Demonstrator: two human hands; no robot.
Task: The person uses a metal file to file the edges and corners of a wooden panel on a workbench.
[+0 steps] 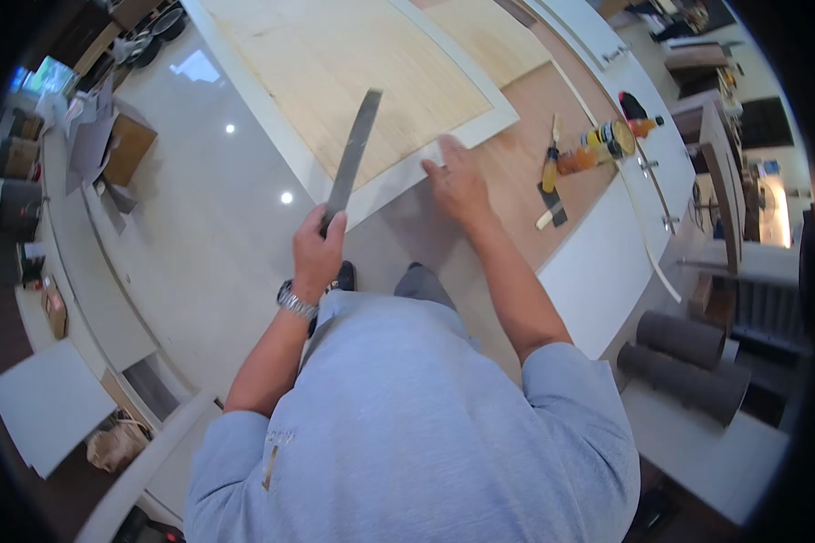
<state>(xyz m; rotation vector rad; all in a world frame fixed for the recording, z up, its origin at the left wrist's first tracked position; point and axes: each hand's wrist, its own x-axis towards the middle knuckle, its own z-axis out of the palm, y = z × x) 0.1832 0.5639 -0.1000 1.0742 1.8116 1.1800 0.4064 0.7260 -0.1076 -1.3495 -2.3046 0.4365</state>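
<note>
The left hand (320, 249) is wrapping its fingers around a long metal tool (355, 149) above a wooden panel's (371, 54) corner, the right hand's (462, 188) slightly spread fingers are touching its edge, and the white border (394, 181) is looking already fitted, remaining work unclear.

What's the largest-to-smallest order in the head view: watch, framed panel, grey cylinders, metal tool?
1. Framed panel, though cut off at the top
2. Grey cylinders, taken together
3. Metal tool
4. Watch

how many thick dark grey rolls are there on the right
2: the upper thick dark grey roll at the right of the view, and the lower roll just below it in the picture; others may be hidden
</note>
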